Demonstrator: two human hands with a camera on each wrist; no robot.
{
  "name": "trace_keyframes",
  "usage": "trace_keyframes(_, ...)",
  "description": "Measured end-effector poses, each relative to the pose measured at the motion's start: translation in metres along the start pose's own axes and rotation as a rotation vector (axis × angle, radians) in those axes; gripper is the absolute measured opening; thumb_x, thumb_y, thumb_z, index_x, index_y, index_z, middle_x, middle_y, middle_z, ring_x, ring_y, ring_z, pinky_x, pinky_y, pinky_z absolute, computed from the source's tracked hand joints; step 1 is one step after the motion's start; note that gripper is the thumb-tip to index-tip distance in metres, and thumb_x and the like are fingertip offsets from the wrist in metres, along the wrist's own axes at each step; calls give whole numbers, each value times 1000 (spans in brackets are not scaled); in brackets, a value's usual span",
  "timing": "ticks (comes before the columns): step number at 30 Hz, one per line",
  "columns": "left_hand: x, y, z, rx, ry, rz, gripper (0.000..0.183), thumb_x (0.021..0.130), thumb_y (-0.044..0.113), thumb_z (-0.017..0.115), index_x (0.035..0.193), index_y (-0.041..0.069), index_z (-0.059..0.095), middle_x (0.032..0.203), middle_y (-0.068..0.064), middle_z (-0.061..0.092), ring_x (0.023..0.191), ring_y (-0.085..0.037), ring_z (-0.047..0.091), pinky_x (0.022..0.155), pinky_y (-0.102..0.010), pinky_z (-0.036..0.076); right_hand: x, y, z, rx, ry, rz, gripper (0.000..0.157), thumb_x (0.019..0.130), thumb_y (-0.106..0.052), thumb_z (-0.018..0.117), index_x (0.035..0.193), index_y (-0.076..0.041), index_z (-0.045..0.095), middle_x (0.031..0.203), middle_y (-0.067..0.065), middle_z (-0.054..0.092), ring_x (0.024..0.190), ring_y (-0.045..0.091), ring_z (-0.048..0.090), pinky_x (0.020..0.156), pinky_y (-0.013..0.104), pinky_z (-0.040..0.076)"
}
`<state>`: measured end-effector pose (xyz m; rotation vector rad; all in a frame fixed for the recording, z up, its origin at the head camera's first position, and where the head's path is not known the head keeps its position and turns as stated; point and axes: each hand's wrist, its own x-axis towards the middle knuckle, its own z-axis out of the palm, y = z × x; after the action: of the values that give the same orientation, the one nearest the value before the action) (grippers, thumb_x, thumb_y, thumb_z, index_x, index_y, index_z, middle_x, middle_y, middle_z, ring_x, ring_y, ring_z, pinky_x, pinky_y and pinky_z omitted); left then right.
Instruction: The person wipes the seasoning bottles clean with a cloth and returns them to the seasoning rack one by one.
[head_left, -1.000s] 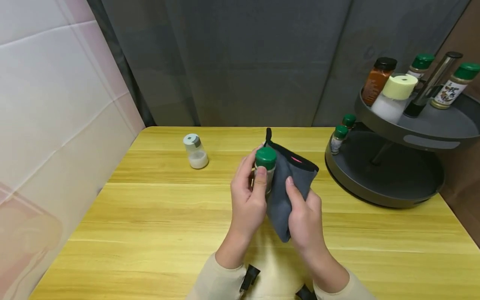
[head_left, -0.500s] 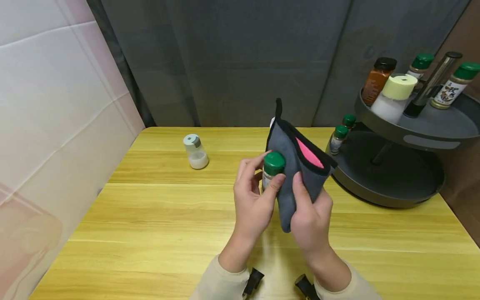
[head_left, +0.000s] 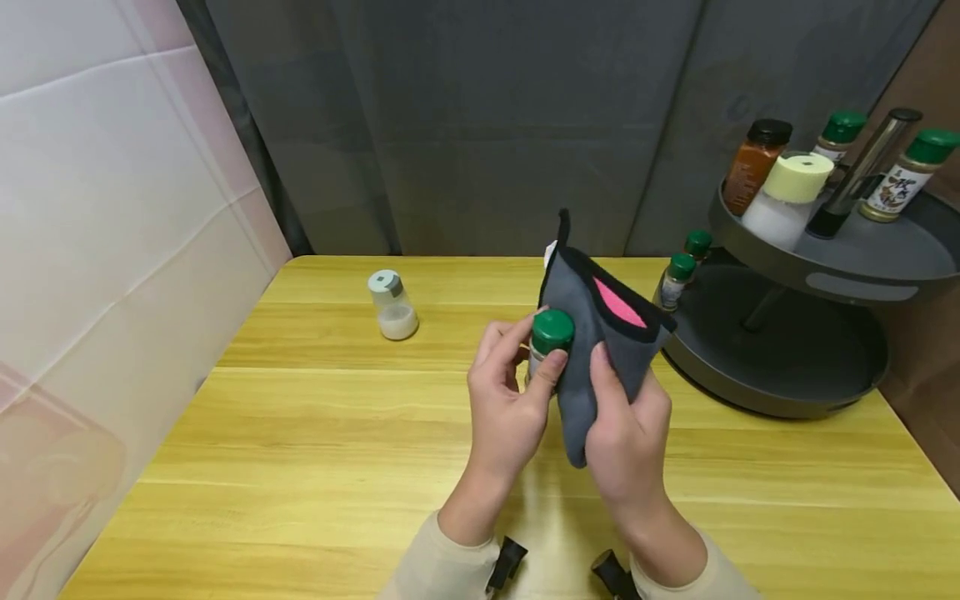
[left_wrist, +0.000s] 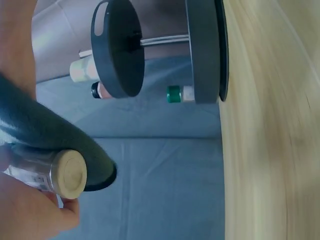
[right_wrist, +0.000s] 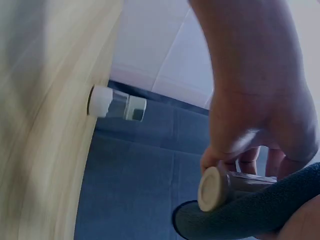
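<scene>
Above the table, my left hand [head_left: 506, 408] grips a small spice jar [head_left: 551, 332] with a green cap, held upright. A folded grey cloth [head_left: 573, 392] with black edging, a hanging loop and a pink inner side is held by my right hand [head_left: 630, 433], its thumb lying on the front. The cloth lies against the jar's side. Both wrist views show the jar's pale base, with the jar [left_wrist: 37, 170] beside the cloth [left_wrist: 55, 132] in the left one. Part of the jar's label is covered by my left fingers.
A shaker [head_left: 393, 307] with white contents stands on the wooden table [head_left: 315, 450] at the left. To the right is a two-tier dark rack [head_left: 780, 392]. Its upper tier bears several seasoning containers, and two small green-capped jars [head_left: 672, 283] stand on the lower one.
Since one second ago both hands have shifted slightly right, and the cloth has risen and spread to show its pink inside. Over the last half second little has moved.
</scene>
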<state>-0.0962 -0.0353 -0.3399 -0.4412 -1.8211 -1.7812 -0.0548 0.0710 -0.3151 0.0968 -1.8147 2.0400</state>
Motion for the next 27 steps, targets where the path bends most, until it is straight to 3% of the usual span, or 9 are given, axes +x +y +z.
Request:
trace_keyframes(5, 2, 6, 0, -55, 33, -20, 38, 96, 4, 76, 134, 2, 72, 104, -18, 57, 97, -15, 56, 77, -18, 48, -6, 16, 4, -138, -39, -192, 27, 107, -4, 57, 127, 11, 66, 105, 17, 73, 90, 11, 68, 82, 18, 57)
trace_keyframes(7, 3, 8, -2, -66, 56, -18, 39, 96, 2, 76, 134, 1, 72, 105, -19, 57, 99, -17, 58, 78, -18, 49, -8, 24, 4, -222, -76, -194, 24, 105, -3, 59, 122, 11, 69, 98, 19, 74, 83, 12, 66, 78, 18, 55)
trace_keyframes(10, 5, 8, -4, -62, 74, -13, 39, 95, 1, 76, 134, 0, 71, 107, -18, 58, 103, -19, 60, 85, -20, 52, -7, 27, 2, -287, -128, -99, 24, 107, -10, 60, 122, 6, 69, 93, 18, 72, 78, 14, 63, 74, 21, 54)
trace_keyframes(12, 5, 7, -5, -60, 77, -10, 40, 95, 0, 76, 134, -1, 70, 109, -19, 60, 105, -19, 61, 88, -21, 53, -4, 23, 0, -265, -139, -27, 28, 108, -14, 58, 128, 4, 68, 102, 19, 74, 84, 16, 66, 79, 21, 56)
trace_keyframes(15, 3, 5, -4, -102, 60, -21, 39, 95, 1, 76, 133, -4, 66, 113, -21, 61, 108, -19, 61, 93, -24, 56, -1, 11, -1, -178, -94, -20, 32, 110, -12, 55, 136, 4, 63, 122, 19, 72, 104, 17, 69, 91, 19, 57)
trace_keyframes(18, 0, 4, -1, -154, 44, -46, 38, 96, 0, 74, 132, -7, 62, 117, -24, 60, 108, -18, 60, 96, -24, 56, -2, 5, 1, -83, -46, -129, 35, 109, -6, 53, 140, 7, 60, 132, 21, 68, 118, 14, 67, 101, 18, 55)
trace_keyframes(22, 1, 6, -2, -190, 61, -60, 37, 98, -1, 72, 131, -9, 60, 118, -26, 59, 109, -17, 59, 97, -23, 56, -7, 18, 5, -84, -69, -235, 31, 107, 1, 53, 133, 12, 63, 116, 26, 70, 103, 11, 67, 93, 17, 55)
trace_keyframes(24, 3, 8, -4, -198, 78, -53, 36, 98, -2, 72, 131, -9, 60, 119, -26, 59, 109, -16, 59, 98, -22, 56, -9, 26, 6, -112, -94, -172, 30, 107, -1, 54, 133, 10, 64, 114, 25, 71, 99, 11, 66, 91, 17, 55)
trace_keyframes(27, 5, 8, -7, -199, 91, -35, 37, 98, -3, 71, 132, -10, 60, 118, -26, 59, 108, -17, 60, 100, -22, 56, -7, 29, 5, -140, -126, 24, 31, 110, -11, 54, 135, 2, 66, 119, 20, 72, 101, 14, 67, 90, 20, 55)
